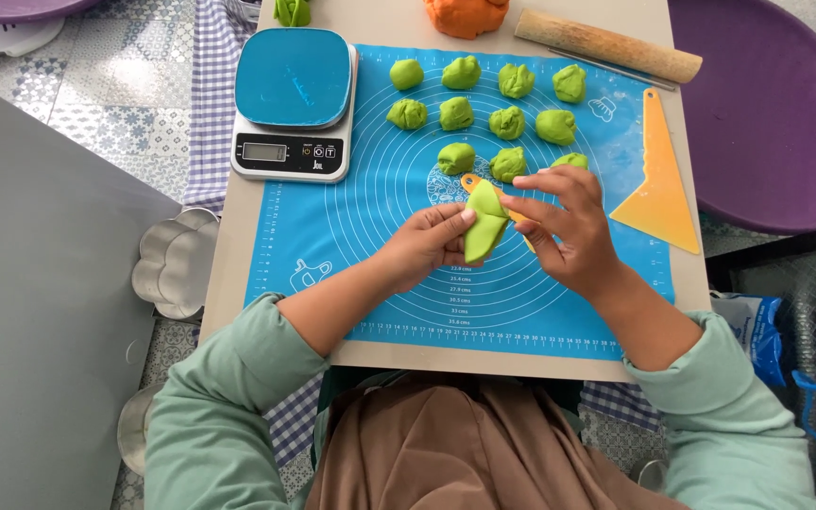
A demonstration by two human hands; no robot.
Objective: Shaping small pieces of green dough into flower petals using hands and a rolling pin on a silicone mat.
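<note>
A folded piece of green dough [485,225] sits pinched between your two hands above the blue silicone baking mat [351,227]: your left hand [427,244] grips its side, your right hand [564,227] nips the top edge. Ten green dough balls [456,113] lie beyond, beside a digital kitchen scale [293,104], a wooden rolling pin [606,45] and a yellow plastic scraper [658,194] on the table [238,217].

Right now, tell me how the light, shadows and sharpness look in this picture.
Head view: even, soft daylight; the hands cast only faint shadows on the blue baking mat. The green dough piece and the dough balls are sharp. Mild glare on the scale platform. Edges bend slightly, wide-lens distortion.
</note>
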